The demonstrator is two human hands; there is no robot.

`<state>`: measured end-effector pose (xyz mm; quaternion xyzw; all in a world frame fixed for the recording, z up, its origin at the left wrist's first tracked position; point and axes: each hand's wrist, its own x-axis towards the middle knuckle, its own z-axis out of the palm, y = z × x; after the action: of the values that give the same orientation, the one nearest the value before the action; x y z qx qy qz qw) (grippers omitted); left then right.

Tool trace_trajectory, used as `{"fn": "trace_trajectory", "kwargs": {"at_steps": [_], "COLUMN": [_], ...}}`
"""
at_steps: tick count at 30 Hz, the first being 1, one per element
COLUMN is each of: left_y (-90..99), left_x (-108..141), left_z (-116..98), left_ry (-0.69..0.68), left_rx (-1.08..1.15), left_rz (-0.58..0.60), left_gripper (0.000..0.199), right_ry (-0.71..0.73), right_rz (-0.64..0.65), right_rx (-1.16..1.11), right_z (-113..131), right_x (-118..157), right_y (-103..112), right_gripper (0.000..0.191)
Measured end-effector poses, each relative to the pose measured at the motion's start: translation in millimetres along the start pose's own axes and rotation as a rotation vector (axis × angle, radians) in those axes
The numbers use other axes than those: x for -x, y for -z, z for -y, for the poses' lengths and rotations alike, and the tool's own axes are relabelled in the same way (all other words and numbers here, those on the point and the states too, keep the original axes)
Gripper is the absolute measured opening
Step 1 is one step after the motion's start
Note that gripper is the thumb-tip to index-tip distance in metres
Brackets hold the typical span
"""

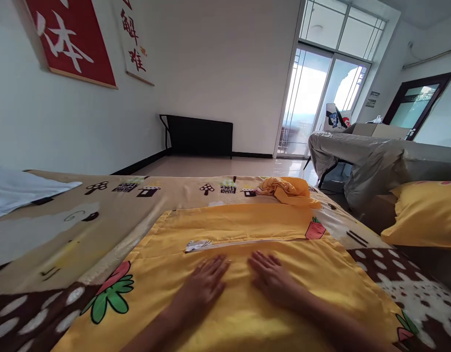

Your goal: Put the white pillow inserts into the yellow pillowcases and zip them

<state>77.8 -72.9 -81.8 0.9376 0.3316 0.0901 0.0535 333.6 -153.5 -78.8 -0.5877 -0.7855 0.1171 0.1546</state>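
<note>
Pillowcase (235, 308), yellow and printed with red roots and green leaves, lay spread flat over a patterned blanket (179, 188). A pale line (255, 243) crossed it from side to side in its far part. The person's left hand (211, 281) rested palm down on the pillowcase, just on the near side of that line and left of its middle. The hand was open and flattened, its fingers stretched forward and near one another, with nothing gripped. The right hand (268, 275) lay likewise on the pillowcase, right of its middle, fingers extended and pointing toward the left hand's side. A gap of bare yellow cloth separated the two hands. Both were a little blurred, and what the palms pressed underneath could not be seen.

At the far right edge of the pillowcase sat a crumpled yellow bundle (287, 189); a yellow pillow (427, 215) stood apart to its right. Well beyond the pillowcase's left side lay a white cloth (23, 190), and past its far edge, by the wall, stood a black panel (201, 137).
</note>
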Motion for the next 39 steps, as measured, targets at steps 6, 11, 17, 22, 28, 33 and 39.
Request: {"fn": "trace_trajectory", "kwargs": {"at_steps": [6, 11, 17, 22, 28, 33, 39], "left_y": [30.0, 32.7, 14.9, -47.3, -73.2, -54.5, -56.3], "left_x": [58.4, 54.2, -7.6, -42.3, -41.9, -27.5, -18.7], "left_z": [85.9, 64.8, -78.8, -154.1, -154.7, -150.4, -161.2], "left_ry": [0.234, 0.257, -0.432, -0.838, -0.934, -0.968, -0.934], "left_rx": [-0.095, -0.239, 0.047, 0.087, 0.039, 0.027, 0.146], "left_rz": [0.022, -0.034, 0.052, -0.061, -0.126, -0.192, -0.081], "left_gripper": [0.052, 0.052, 0.053, 0.041, 0.036, 0.042, 0.049], "right_ry": [-0.302, -0.515, -0.259, 0.025, 0.185, -0.105, -0.443], "right_rz": [-0.065, -0.136, -0.181, 0.081, 0.083, -0.006, -0.087], "right_rx": [0.168, 0.399, 0.13, -0.368, -0.119, 0.104, 0.32], "right_z": [-136.3, -192.3, -94.5, -6.7, 3.4, -76.2, -179.4], "right_x": [86.5, 131.2, 63.2, 17.0, 19.5, 56.5, 132.4], "right_y": [40.5, 52.9, 46.6, 25.4, 11.2, 22.0, 42.3], "right_gripper": [0.056, 0.051, 0.051, 0.049, 0.047, 0.054, 0.057]}}
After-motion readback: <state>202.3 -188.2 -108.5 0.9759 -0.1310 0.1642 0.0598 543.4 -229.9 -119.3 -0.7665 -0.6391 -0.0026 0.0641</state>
